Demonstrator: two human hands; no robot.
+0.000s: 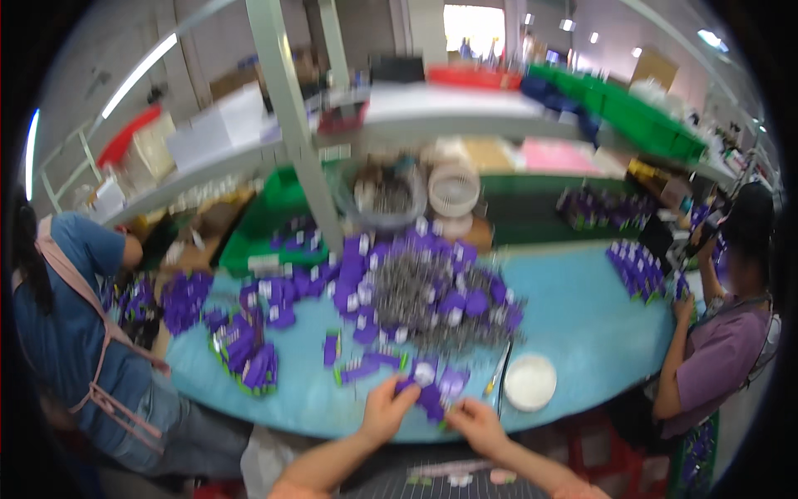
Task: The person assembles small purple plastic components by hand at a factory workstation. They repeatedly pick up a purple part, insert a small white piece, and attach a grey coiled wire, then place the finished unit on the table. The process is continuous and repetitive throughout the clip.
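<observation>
"Where's the purple piece [430,402]?"

"At the table's [594,333] six o'clock edge, between the left hand [387,409] and right hand [475,422]."

"Each grip?"

"The left pinches its nine o'clock side; the right pinches its four o'clock end, fingertips blurred."

"Around it?"

"A grey-and-purple heap [407,287] towards twelve, a round white tub [530,407] near three, purple-and-green packs [249,353] at ten."
</observation>
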